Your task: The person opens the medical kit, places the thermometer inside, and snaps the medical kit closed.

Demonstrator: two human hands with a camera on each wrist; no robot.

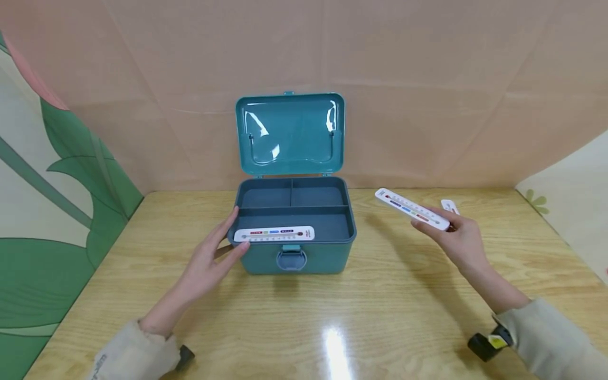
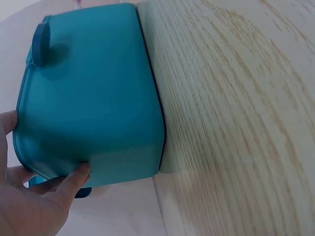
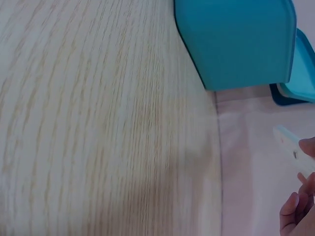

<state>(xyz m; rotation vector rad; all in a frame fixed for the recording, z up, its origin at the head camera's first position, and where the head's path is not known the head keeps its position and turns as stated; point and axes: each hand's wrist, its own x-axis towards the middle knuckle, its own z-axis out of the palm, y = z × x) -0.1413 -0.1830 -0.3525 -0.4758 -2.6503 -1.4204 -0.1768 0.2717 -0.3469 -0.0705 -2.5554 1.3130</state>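
Note:
A blue-green storage box (image 1: 296, 259) stands with its lid (image 1: 291, 134) raised. In its front compartment a white thermometer (image 1: 274, 234) lies along the front wall. My left hand (image 1: 209, 261) rests at the box's left front corner, thumb at the front rim and fingers extended along the left side; the left wrist view shows the fingertips (image 2: 78, 176) against the side wall. Right of the box, my right hand (image 1: 458, 237) pinches a second white thermometer (image 1: 410, 207) by one end, tilted above the table. Behind that hand shows the rounded white end of another strip (image 1: 449, 206).
Two smaller compartments (image 1: 319, 191) lie behind the front one, split by a divider. The box sits on a wooden table (image 1: 304, 322) near its back edge. A pinkish cloth backdrop (image 1: 404, 95) rises behind, with a leaf-patterned panel (image 1: 43, 264) at left.

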